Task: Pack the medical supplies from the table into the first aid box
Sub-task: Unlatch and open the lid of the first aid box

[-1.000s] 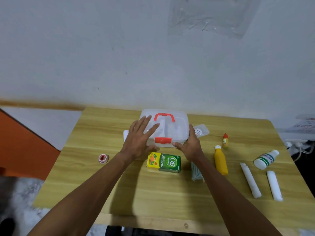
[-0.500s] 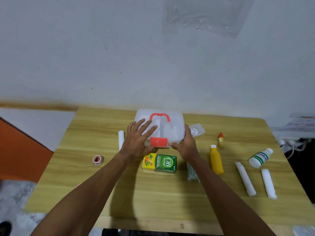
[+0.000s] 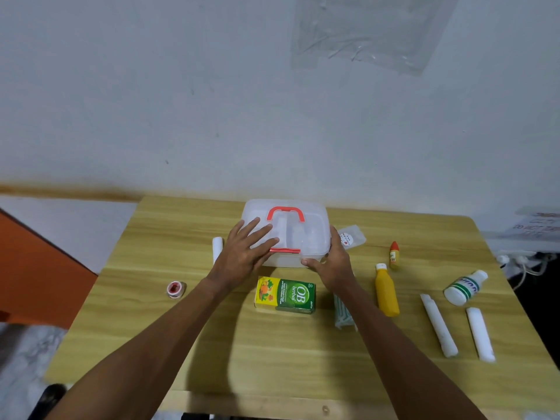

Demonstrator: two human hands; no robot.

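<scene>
First aid box (image 3: pixel 306 237) sits mid-surface (image 3: pixel 272 359), lid shut. Left hand (image 3: pixel 242 259) lies flat on lid; right hand (image 3: pixel 331 262) clasps its front-right corner. Light, stiff, slick plastic; take the latch.

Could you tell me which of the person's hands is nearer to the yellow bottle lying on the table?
The right hand. It grips the first aid box's near right corner, just left of the yellow bottle. The left hand rests flat on the lid's left side, farther away.
</scene>
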